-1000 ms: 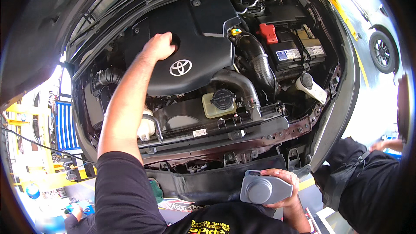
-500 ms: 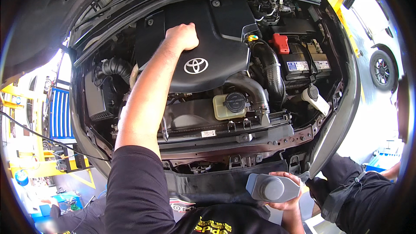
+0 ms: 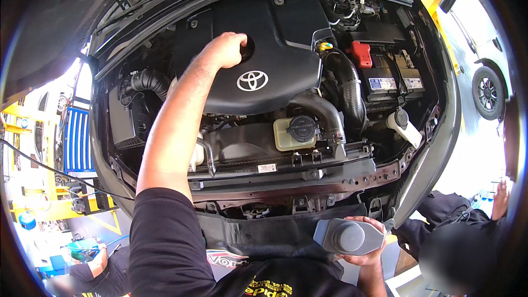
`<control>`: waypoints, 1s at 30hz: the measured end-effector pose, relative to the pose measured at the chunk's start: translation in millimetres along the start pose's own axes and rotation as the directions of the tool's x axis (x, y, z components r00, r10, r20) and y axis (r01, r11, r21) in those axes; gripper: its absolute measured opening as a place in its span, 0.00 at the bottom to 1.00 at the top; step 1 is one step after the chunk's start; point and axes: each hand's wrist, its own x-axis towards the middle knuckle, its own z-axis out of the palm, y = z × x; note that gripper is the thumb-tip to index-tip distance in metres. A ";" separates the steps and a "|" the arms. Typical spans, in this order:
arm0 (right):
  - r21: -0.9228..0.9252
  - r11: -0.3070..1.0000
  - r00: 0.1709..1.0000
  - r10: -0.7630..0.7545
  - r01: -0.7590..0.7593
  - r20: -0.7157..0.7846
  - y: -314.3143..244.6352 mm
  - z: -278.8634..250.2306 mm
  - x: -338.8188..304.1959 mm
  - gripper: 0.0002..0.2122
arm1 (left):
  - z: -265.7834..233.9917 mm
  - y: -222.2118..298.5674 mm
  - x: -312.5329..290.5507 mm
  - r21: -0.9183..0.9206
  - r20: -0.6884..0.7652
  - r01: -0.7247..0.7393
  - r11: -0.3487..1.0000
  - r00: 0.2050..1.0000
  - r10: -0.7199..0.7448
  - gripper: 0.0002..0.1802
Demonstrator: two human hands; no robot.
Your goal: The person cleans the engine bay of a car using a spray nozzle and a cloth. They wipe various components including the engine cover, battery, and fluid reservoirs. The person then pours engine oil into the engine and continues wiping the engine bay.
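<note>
My left hand [image 3: 226, 50] is over the black engine cover [image 3: 286, 71], its fingers curled at the left edge of a dark round opening [image 3: 248, 49] in the cover. Whatever those fingers hold, if anything, is hidden beneath the hand. Low at the front, just before the car's nose, my right hand [image 3: 375, 247] grips a grey plastic bottle [image 3: 325, 235] from its right side. The bottle's round cap [image 3: 350, 237] faces up towards me.
Behind the front crossmember [image 3: 330, 189] sits a pale reservoir with a black cap [image 3: 302, 128]. The battery [image 3: 379, 85] with its red terminal cover [image 3: 361, 54] is at the right. A co-worker [image 3: 440, 231] is at lower right, another person [image 3: 99, 267] at lower left.
My left hand has shifted slightly left on the engine cover, and the round opening now shows beside it. My right hand keeps the bottle nearly still. The co-worker at right has moved.
</note>
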 end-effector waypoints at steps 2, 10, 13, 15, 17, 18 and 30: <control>0.010 1.000 1.000 -0.001 0.001 0.002 0.3 -0.1 0.1 0.46 | 1.3 2.4 1.9 0.021 0.031 0.048 0.999 0.998 -0.049 0.17; -0.038 0.999 1.000 -0.031 0.031 0.002 0.5 -0.2 -1.2 0.46 | 6.4 -15.7 -2.4 0.159 -0.084 -0.045 0.986 0.995 0.059 0.10; -0.029 1.000 1.000 0.010 -0.011 -0.015 -2.4 0.8 -1.6 0.47 | 6.8 -29.5 -15.7 -0.066 -0.244 -0.005 0.998 0.970 -0.011 0.08; 0.032 0.998 0.998 0.056 -0.055 -0.042 -5.2 2.3 -2.9 0.47 | 7.2 -36.2 -28.8 -0.350 -0.262 0.066 0.934 0.951 -0.166 0.06; 0.039 0.994 0.992 0.103 -0.100 -0.074 -7.0 3.4 -5.2 0.47 | 11.0 -38.0 -46.8 -0.694 -0.274 0.012 0.720 0.921 -0.279 0.05; 0.023 0.993 0.989 0.119 -0.117 -0.088 -7.2 3.0 -6.6 0.48 | 13.4 -38.0 -58.9 -0.827 -0.241 0.007 0.563 0.899 -0.365 0.04; -0.077 0.992 0.982 0.082 -0.096 -0.173 0.5 5.9 -26.8 0.43 | 120.5 97.2 -383.1 -0.982 -0.074 -0.144 -0.122 0.890 -0.451 0.19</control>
